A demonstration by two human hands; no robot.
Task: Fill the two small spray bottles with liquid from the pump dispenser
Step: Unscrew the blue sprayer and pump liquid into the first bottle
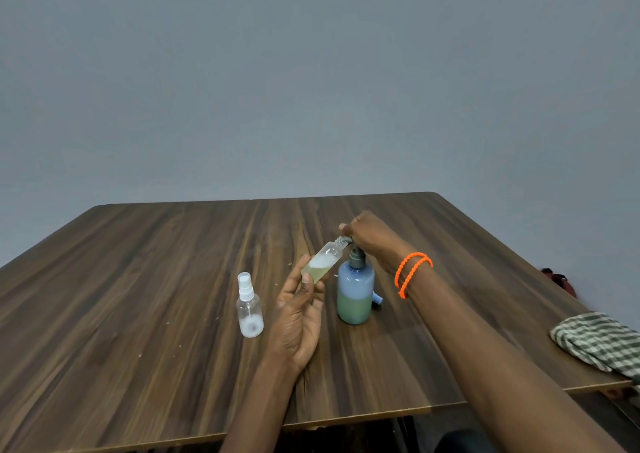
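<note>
My left hand (298, 314) holds a small clear spray bottle (322, 262) without its cap, tilted with its open neck up against the nozzle of the pump dispenser (356, 290). Pale yellowish liquid and foam sit in its lower part. The dispenser is a blue bottle, roughly half full of greenish liquid, standing on the wooden table (138, 279). My right hand (370, 234) rests closed on the grey pump head. A second small clear spray bottle (249, 305), with its white spray cap on, stands upright to the left of my left hand.
A small light-blue piece (378, 299) lies just behind the dispenser. A green checked cloth (599, 342) hangs at the table's right edge, and a dark red object (559, 279) shows beyond that edge. My right wrist wears orange bands (412, 272).
</note>
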